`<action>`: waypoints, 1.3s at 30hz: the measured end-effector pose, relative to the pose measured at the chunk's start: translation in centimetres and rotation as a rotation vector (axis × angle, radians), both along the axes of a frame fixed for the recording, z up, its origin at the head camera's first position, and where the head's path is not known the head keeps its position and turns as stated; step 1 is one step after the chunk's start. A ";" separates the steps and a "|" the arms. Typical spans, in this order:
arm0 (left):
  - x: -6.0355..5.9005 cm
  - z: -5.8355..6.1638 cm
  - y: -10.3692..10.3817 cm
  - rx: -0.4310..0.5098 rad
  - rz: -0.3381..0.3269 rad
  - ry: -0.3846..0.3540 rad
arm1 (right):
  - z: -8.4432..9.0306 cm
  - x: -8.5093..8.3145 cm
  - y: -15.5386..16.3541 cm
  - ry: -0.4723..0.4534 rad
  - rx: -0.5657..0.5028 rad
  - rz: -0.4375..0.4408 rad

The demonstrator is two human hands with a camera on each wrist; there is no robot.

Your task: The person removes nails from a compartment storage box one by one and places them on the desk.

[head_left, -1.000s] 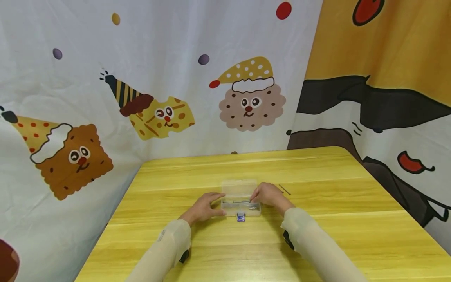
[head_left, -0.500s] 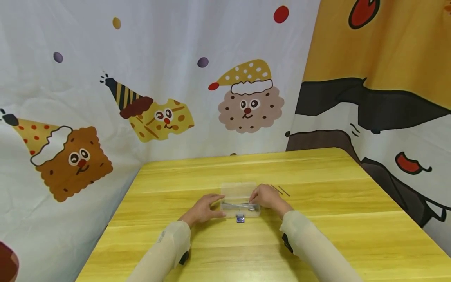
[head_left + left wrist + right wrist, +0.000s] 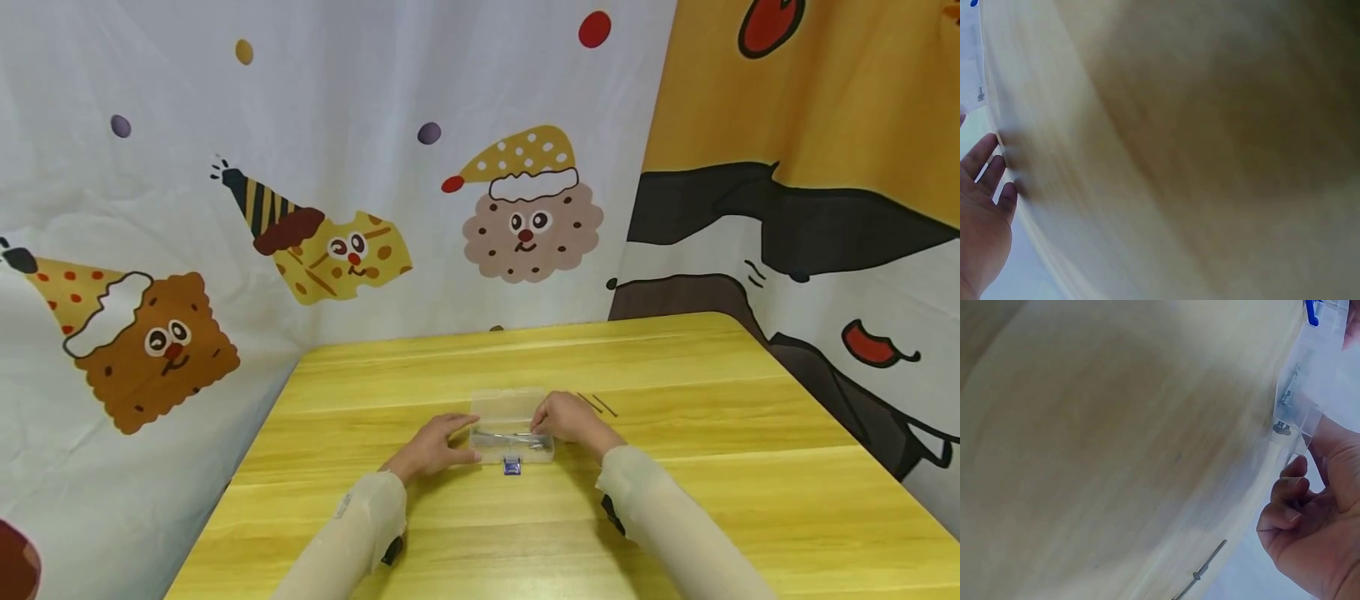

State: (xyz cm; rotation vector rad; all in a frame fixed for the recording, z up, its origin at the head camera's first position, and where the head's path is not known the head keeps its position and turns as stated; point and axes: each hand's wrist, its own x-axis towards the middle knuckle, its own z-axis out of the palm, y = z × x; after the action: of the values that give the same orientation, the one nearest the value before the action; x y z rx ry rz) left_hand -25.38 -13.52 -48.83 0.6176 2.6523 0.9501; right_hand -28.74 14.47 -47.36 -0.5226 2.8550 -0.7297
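Nothing has shifted since the earlier frame: left hand (image 3: 433, 444) steadies the clear plastic box (image 3: 512, 435) mid-counter (image 3: 675, 500) with relaxed fingers, right hand (image 3: 568, 417) curls its fingers at the box's right end, loose pins (image 3: 597, 405) lying just right.

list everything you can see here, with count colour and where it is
table: one, yellow wood, fills the foreground
clear box: one, see-through plastic, lid open toward the back, mid-table between both hands
blue clasp: one, blue, on the box's near edge
metal pieces: number unclear, silvery, inside the box
thin rods: two, dark, on the table just right of the right hand
backdrop cloth: one, white and yellow with cartoon biscuit faces, behind the table
sleeves: two, pale beige, on both forearms
left hand: one, fingers touching the box's left end
right hand: one, fingers curled at the box's right end
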 end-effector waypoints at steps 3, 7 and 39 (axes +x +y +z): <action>0.1 -0.1 0.0 0.002 0.003 -0.001 | 0.0 0.1 -0.1 -0.015 -0.013 0.005; 0.1 -0.1 0.0 0.003 0.004 0.007 | 0.0 0.3 -0.2 -0.009 -0.033 0.010; 0.1 -0.2 -0.1 -0.005 0.002 -0.014 | -1.2 0.6 0.4 0.046 -0.112 0.039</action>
State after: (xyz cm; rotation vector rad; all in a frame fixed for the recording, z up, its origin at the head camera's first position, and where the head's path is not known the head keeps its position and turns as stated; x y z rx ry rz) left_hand -25.23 -13.62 -49.03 0.6055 2.6432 0.9445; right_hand -28.17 14.90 -48.57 -0.6163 2.8493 -0.8855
